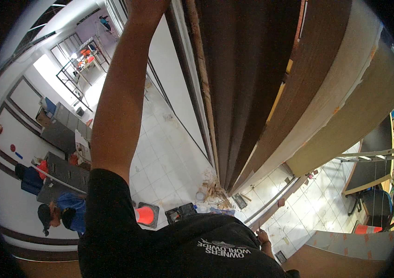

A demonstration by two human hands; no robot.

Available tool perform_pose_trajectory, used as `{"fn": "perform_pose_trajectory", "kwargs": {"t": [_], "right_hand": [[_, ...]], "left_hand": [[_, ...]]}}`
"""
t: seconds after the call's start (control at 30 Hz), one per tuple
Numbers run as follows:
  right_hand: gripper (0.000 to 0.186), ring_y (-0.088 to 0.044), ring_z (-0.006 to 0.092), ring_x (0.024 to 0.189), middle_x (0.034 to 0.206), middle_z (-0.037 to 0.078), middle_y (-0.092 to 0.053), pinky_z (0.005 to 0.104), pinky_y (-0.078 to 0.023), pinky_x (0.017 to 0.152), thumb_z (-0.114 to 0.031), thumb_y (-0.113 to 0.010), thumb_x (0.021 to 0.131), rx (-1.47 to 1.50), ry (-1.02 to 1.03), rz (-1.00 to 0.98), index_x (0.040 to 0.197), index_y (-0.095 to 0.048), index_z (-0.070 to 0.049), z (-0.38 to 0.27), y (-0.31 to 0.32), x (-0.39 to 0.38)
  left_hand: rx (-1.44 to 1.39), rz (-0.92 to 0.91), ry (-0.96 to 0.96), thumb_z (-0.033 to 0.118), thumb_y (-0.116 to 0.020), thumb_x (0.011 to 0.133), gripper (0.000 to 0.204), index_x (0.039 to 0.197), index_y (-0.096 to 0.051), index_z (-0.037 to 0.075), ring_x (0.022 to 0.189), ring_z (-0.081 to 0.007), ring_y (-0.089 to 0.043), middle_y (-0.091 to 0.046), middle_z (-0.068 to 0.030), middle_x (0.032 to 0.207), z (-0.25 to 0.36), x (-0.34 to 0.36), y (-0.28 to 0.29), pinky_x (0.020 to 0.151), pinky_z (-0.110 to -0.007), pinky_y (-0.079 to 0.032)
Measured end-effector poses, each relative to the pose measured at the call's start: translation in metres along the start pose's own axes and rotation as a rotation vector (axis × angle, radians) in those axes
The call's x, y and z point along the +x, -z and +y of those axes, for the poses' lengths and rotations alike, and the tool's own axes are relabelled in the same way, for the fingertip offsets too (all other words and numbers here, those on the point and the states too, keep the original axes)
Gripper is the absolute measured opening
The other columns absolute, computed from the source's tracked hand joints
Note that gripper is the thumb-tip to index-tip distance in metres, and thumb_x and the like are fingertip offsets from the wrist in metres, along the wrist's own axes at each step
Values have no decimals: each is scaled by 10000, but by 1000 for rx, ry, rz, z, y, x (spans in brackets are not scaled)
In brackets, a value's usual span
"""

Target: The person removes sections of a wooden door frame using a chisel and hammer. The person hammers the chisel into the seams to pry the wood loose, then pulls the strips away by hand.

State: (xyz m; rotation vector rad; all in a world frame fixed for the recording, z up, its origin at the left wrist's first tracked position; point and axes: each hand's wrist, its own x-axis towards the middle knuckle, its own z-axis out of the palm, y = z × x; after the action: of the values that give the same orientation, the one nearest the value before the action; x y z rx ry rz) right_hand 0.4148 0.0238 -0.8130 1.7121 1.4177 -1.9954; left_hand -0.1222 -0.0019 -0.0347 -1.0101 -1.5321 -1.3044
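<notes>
Left arm (123,92) raised, hand past top edge, grip unseen. Right hand (262,236) lower right, near brown strip (292,190); hold unclear. Dark panel (238,69) upper centre; high reach wants steady footing.

Head-worn fisheye, looking down over close arm (119,102), black shirt (169,250); tiled floor (157,157) farther.

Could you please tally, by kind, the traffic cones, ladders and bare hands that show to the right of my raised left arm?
Traffic cones: 2 (an orange cone near the shirt and a partly hidden cone at the far right)
Ladders: 1 (the metal ladder)
Bare hands: 1 (your right hand)
Total: 4
</notes>
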Motion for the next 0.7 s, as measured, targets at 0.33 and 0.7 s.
{"fn": "perform_pose_trajectory", "kwargs": {"t": [0.33, 0.7], "right_hand": [[422, -488, 166, 444, 622, 77, -530, 318, -412, 365, -246, -579, 864, 18, -82, 60, 1250, -488, -102, 1, 43, -12], [281, -585, 201, 495, 647, 96, -591, 353, -478, 424, -244, -643, 818, -189, -65, 74, 938, -576, 1, 35, 29, -7]], "left_hand": [[-122, 100, -297, 124, -678, 808, 213, 989, -648, 15, 718, -157, -650, -677, -94, 848, -9, 1, -5, 566, -281, -514], [-128, -44, 36, 199, -674, 831, 340, 1118, -639, 19, 885, -205, -658, -681, -129, 985, -25, -44, -28, 722, -313, -546]]}}
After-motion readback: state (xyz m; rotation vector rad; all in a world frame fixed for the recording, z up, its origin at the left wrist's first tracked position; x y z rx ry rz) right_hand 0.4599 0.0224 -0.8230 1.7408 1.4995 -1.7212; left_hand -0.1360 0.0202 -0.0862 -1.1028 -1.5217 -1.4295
